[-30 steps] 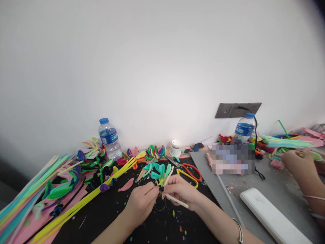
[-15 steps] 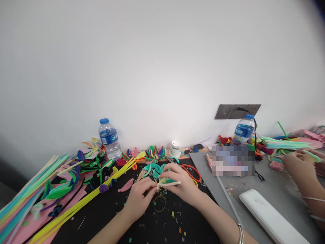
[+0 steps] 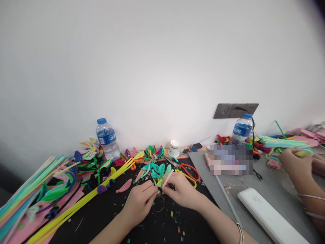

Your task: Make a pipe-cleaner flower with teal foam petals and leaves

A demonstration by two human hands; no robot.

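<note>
Delicately, a flower (image 3: 160,170) is pinched at its dark base (image 3: 159,189) by the left hand (image 3: 142,200) and right hand (image 3: 181,189), close together over the black mat (image 3: 149,230), apparently to spare its petals (image 3: 154,174). A pale strip (image 3: 168,177) is gripped in the right; scissors (image 3: 175,164) are laid nearby, presumably for reach.

Bare forearms (image 3: 215,214), bare fingers (image 3: 149,187), silver right-wrist bangle (image 3: 240,231)

Teal flower (image 3: 157,171) I grip: fuzzy, matt. My bracelet (image 3: 240,232): smooth, shiny metal. 2 bottles (image 3: 106,138) (image 3: 241,131): clear, glossy plastic. White case (image 3: 267,210): smooth, plastic-looking. Yellow pipe cleaners (image 3: 118,174): fuzzy. Black work surface (image 3: 93,213): matt.
</note>
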